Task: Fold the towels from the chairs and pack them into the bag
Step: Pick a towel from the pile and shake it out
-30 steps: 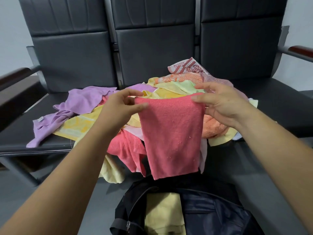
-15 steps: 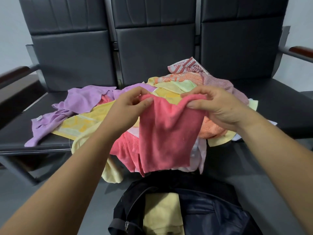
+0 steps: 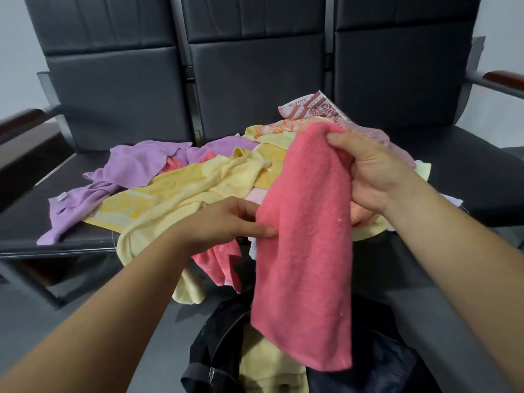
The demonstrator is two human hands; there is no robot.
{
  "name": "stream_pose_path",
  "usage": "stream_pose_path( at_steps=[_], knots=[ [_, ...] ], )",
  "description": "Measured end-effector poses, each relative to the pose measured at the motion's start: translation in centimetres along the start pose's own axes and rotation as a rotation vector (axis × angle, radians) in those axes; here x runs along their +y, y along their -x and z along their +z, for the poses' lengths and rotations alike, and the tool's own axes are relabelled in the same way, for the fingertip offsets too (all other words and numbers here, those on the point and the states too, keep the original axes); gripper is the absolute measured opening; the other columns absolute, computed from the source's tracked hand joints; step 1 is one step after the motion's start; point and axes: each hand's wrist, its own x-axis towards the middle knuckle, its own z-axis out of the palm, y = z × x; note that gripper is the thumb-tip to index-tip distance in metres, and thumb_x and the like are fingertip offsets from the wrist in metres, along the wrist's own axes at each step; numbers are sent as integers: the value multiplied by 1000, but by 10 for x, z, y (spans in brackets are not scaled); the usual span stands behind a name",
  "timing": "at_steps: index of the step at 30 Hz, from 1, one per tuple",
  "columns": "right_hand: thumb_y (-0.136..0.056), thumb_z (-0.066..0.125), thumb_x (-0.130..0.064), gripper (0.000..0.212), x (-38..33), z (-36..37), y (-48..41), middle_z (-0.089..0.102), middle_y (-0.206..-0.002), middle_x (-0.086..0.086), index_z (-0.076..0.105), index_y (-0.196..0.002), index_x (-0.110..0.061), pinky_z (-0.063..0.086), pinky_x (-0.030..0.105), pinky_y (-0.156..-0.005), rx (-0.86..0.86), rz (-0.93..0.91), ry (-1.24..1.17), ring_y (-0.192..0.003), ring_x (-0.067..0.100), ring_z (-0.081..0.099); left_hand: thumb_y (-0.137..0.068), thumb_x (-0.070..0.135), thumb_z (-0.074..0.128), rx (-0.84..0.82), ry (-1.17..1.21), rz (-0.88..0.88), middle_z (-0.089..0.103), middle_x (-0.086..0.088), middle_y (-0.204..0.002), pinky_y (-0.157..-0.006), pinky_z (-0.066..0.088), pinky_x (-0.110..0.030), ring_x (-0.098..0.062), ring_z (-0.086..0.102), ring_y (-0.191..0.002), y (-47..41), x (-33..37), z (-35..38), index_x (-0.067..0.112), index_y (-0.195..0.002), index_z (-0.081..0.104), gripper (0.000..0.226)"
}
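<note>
A folded pink towel hangs lengthwise in front of me. My right hand grips its top end, fingers curled round the bunched cloth. Lower down, my left hand pinches the towel's left edge at mid-height between thumb and fingers. The towel's lower end dangles over the open dark bag on the floor, where a pale yellow towel lies inside. Behind my hands a heap of loose towels in yellow, purple, pink and orange covers the black chair seats.
Three black padded chairs stand in a row with wooden-topped armrests at far left and far right. A patterned red-and-white towel tops the heap. Grey floor surrounds the bag.
The towel was held spread by both top corners. My right hand has now gathered the top into one grip, and my left hand has dropped to the towel's left edge.
</note>
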Motion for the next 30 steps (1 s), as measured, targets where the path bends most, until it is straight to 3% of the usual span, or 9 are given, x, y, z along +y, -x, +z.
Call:
stream_pose_path(
  at_steps=[4, 7, 12, 16, 20, 22, 25, 28, 30],
  knots=[
    [-87, 72, -10, 41, 3, -12, -10, 74, -97, 5, 65, -127, -6, 60, 29, -74, 174, 92, -3, -85, 14, 72, -92, 15, 65, 7, 322, 75, 66, -20, -130, -110, 45, -50, -29, 64, -119, -3, 1, 11, 6, -129, 64, 38],
    [-94, 66, -14, 30, 10, -19, -10, 75, -102, 9, 68, -123, -8, 62, 32, -72, 263, 253, -2, -86, 19, 75, -93, 19, 60, 65, 578, 107, 60, -23, -135, -105, 48, -50, -32, 60, -119, -9, 7, 23, 9, -141, 54, 50],
    [-91, 60, -35, 37, 12, -20, 0, 73, -114, 11, 76, -111, -8, 59, 49, -89, 37, 338, -167, -102, 25, 73, -89, 29, 66, 242, 936, 107, 67, -7, -100, -83, 57, -31, -19, 66, -94, -15, 24, 25, 5, -140, 54, 58],
    [-86, 71, -40, 55, 27, -21, 6, 61, -137, 14, 63, -137, -20, 43, 62, -108, -226, 393, 54, -132, 35, 55, -95, 29, 59, 275, 1131, 158, 69, -4, -96, -86, 56, -26, -14, 68, -88, -13, 24, 14, 5, -122, 67, 37],
    [-85, 73, -12, 47, 39, -19, 2, 65, -127, 14, 64, -131, -12, 34, 60, -117, -235, 369, 122, -128, 33, 55, -101, 27, 54, 322, 1099, 193, 71, -4, -91, -77, 59, -24, -13, 70, -82, -12, 20, 7, 7, -102, 75, 29],
    [-85, 74, -9, 48, 38, -18, 0, 68, -125, 14, 63, -131, -8, 39, 54, -115, -176, 309, 168, -121, 31, 61, -104, 27, 49, 364, 969, 217, 74, -5, -99, -81, 58, -28, -15, 72, -91, -10, 19, 4, 10, -110, 73, 30],
    [-80, 74, -12, 45, 32, -18, -2, 72, -119, 13, 67, -124, -10, 56, 45, -97, -69, 262, 138, -108, 26, 70, -105, 22, 48, 477, 690, 235, 72, -5, -124, -97, 54, -34, -16, 67, -116, -8, 13, -4, 17, -128, 63, 28],
    [-80, 74, -13, 41, 28, -19, -1, 75, -106, 12, 68, -119, -7, 62, 38, -80, -36, 236, 112, -97, 24, 73, -102, 25, 58, 657, 239, 174, 75, 0, -113, -98, 54, -44, -18, 70, -108, -5, 4, -9, 27, -114, 70, 17],
    [-84, 72, -11, 32, 28, -16, 0, 75, -96, 11, 68, -115, -5, 63, 37, -68, -5, 246, 136, -85, 23, 75, -101, 29, 61, 684, 138, 146, 76, 1, -109, -99, 55, -46, -19, 71, -106, -7, -1, -11, 24, -113, 72, 17]
  ],
)
